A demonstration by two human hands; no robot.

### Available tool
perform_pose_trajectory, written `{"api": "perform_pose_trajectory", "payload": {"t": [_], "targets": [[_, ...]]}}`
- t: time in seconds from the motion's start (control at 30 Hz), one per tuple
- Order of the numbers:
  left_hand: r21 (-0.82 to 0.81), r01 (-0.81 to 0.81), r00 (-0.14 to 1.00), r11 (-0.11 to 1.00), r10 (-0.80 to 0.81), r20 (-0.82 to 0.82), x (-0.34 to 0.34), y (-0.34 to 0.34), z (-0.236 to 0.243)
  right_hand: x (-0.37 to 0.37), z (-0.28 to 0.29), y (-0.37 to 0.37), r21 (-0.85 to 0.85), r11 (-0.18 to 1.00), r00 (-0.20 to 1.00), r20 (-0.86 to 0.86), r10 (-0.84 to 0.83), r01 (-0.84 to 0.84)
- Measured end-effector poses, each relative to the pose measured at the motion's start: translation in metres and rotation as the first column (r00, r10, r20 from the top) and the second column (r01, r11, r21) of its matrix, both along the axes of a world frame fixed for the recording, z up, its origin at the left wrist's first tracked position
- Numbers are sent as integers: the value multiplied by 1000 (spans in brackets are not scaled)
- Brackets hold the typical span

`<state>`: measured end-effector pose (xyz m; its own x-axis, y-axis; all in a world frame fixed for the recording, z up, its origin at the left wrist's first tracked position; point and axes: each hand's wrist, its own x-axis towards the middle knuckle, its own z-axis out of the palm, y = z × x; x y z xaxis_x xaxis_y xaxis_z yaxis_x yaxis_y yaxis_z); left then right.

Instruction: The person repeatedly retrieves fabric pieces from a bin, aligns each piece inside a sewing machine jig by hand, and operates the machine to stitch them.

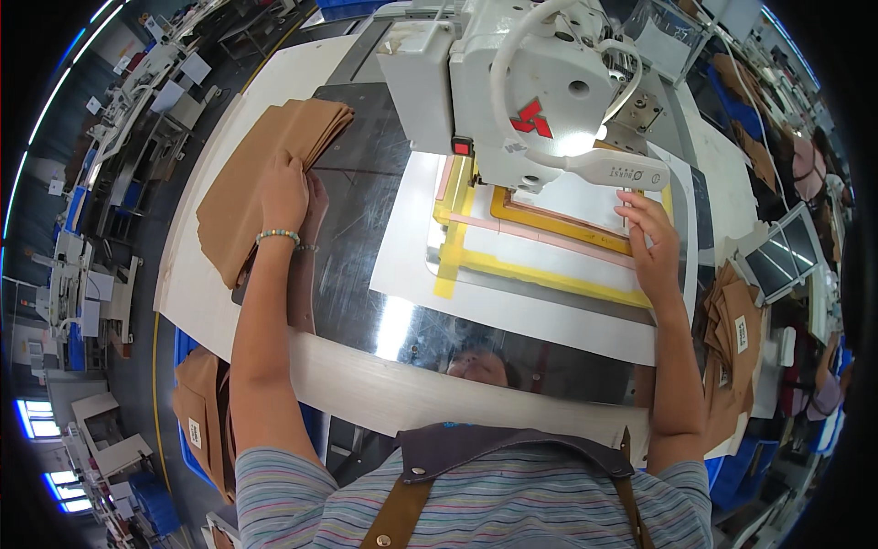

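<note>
My left hand (283, 191), with a beaded bracelet, grips the right edge of a stack of brown flat pieces (240, 191) on the left of the dark metal plate (346, 274). My right hand (647, 238) has its fingers curled on a small upright metal part (627, 207) at the right of a yellow frame (549, 232), just below a white switch housing (615, 170). The frame lies under the head of a white industrial sewing machine (494, 82), inside a taped jig (540, 274) with pink strips, over a white sheet (402, 256).
Brown pieces with labels hang at the lower left (197, 403) in a blue bin and lie at the right (727, 329). A screen (777, 252) stands at the right edge. An aisle and other machines (165, 96) are on the left; co-workers (805, 160) are at the far right.
</note>
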<state>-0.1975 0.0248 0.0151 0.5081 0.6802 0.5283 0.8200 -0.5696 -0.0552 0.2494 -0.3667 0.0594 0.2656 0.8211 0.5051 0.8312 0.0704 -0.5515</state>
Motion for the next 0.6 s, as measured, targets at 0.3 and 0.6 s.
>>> {"api": "perform_pose_trajectory", "payload": {"t": [0.3, 0.6], "targets": [[-51, -85, 985, 995, 76, -155, 23, 10, 10, 3, -1, 0, 2, 1000, 997, 71, -6, 6], [-565, 268, 606, 781, 319, 729, -26, 32, 32, 2, -2, -2, 11, 1000, 997, 69, -18, 18]]}}
